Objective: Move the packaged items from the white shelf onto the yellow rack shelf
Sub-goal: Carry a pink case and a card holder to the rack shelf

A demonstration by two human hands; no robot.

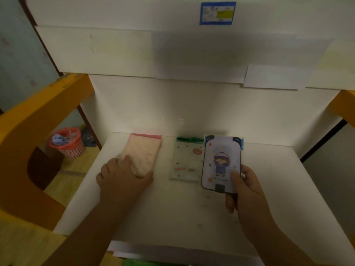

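Observation:
Three packaged items lie on the white shelf. My left hand grips the near end of a pink cloth pack with a red top strip, at the left. In the middle lies a pale green packet with red prints, untouched. My right hand holds a flat white pack with a cartoon figure by its near end, thumb on its face; it is tilted up over the shelf. Yellow rack beams frame the shelf on both sides.
A white back wall closes the shelf behind the items. A blue-edged label sticks on the board above. Down at the left a red mesh waste basket stands on the floor. A yellow beam sits at the right.

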